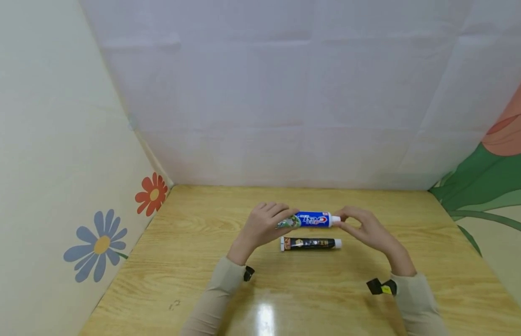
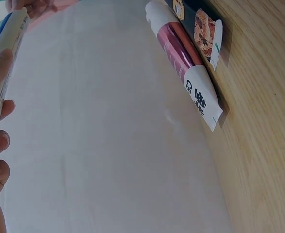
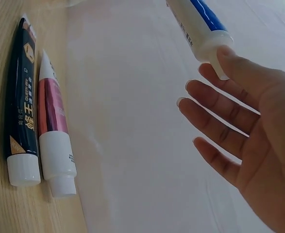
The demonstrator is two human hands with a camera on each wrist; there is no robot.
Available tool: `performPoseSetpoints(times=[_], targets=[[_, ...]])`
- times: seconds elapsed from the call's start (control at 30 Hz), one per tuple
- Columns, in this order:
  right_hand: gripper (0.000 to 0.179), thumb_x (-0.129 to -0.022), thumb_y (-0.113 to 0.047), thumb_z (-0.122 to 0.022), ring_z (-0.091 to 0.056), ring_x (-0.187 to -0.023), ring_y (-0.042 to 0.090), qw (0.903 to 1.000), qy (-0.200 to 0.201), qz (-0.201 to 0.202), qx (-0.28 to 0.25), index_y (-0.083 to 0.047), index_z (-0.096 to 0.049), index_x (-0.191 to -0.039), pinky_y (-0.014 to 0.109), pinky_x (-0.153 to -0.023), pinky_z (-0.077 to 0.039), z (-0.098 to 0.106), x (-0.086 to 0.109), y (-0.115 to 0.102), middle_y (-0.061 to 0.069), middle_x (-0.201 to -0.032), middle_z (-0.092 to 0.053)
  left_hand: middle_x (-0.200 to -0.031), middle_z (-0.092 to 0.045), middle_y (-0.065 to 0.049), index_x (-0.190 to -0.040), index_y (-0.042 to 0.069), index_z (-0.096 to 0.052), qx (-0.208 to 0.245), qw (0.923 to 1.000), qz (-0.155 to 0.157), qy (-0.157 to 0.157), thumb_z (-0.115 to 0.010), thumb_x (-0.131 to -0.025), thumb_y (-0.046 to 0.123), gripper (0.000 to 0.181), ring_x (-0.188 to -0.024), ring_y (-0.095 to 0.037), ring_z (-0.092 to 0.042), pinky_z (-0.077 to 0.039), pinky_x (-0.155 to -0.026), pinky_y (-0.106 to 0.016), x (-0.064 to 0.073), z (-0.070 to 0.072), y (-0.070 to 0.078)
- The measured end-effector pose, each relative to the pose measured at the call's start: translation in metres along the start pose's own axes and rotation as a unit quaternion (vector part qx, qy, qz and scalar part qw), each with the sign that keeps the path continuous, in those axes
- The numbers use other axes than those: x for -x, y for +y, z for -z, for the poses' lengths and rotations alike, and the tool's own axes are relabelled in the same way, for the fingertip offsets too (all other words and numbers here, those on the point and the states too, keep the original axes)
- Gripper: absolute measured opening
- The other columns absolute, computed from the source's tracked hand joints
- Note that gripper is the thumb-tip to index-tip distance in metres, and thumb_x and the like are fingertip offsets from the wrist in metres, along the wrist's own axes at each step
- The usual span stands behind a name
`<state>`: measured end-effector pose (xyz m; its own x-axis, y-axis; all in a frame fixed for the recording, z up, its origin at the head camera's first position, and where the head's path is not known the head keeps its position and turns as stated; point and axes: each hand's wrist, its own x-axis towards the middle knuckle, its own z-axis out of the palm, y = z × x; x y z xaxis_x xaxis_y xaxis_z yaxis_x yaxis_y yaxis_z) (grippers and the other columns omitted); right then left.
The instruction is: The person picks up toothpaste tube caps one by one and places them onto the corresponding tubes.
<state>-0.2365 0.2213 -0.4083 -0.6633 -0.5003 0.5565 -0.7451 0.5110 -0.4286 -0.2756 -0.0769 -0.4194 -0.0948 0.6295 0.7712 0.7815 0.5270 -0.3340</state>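
A blue-and-white Crest toothpaste tube (image 1: 312,219) is held level above the table, its capped end to the right. My left hand (image 1: 264,224) grips the tail end, the thumb along one side of the tube in the left wrist view. At the other end my right hand (image 1: 371,231) pinches the small white cap (image 3: 219,67) between thumb and index finger; the other fingers are spread loosely. Below the held tube lies a black toothpaste tube (image 1: 312,243) with a white cap. Beside it, a white-and-pink tube (image 3: 55,107) shows in both wrist views.
Everything lies on a wood-grain table (image 1: 193,270). A white sheet (image 1: 285,116) hangs along its back edge. To the left stands a wall (image 1: 46,163) with painted flowers, and painted leaves (image 1: 487,177) mark the right wall.
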Motion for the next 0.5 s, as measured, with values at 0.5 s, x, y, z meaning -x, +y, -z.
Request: performPoseSetpoints(times=[0.5], targets=[[0.020,-0.083,-0.011,-0.069,-0.055,-0.077,0.001,0.9992,0.001,-0.011,0.038,-0.023,-0.065,-0.099,0.027,-0.069,-0.050,0.0060,0.0071,0.0059,-0.016,-0.085,-0.061,-0.103,-0.065,0.005,-0.123,0.019,-0.061,0.037,0.9981,-0.020,-0.045,-0.073,-0.076,0.041,0.053,-0.086,-0.008,-0.060,-0.046,-0.069,-0.023,0.0053,-0.0029,-0.0032]])
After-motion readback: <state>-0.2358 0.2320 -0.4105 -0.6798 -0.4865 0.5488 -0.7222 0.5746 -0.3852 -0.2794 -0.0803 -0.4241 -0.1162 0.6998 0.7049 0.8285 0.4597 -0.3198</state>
